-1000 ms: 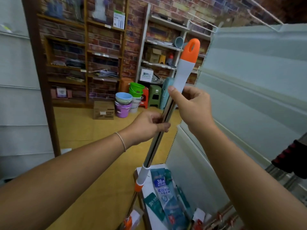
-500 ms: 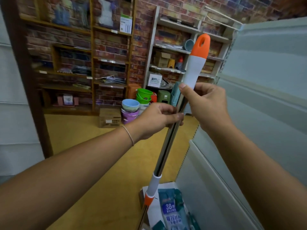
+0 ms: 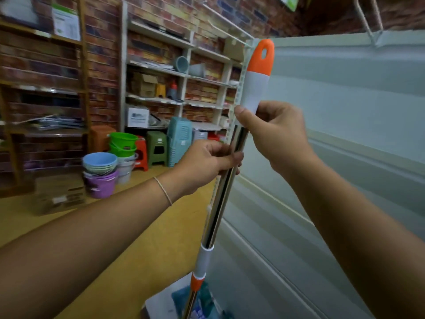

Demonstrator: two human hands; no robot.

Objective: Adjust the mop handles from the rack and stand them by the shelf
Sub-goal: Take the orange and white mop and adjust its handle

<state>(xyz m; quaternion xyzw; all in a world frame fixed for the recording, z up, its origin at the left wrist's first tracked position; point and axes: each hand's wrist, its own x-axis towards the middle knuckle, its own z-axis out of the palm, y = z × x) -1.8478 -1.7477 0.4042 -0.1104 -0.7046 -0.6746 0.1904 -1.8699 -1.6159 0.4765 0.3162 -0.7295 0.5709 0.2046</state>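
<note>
looks like the adjusting step: left hand is wrapped round the steel tube of the mop handle, right hand pinching just under the white-and-orange grip, pole near upright beside the grey shelf panel. next probably a twist to lock, then standing it there.

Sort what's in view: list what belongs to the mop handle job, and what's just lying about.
Job:
mop handle
left hand, gripping the metal tube
right hand, gripping just below the white grip
grey shelf beside it

Lying about:
stacked buckets
green basins
stools
cardboard box
</note>
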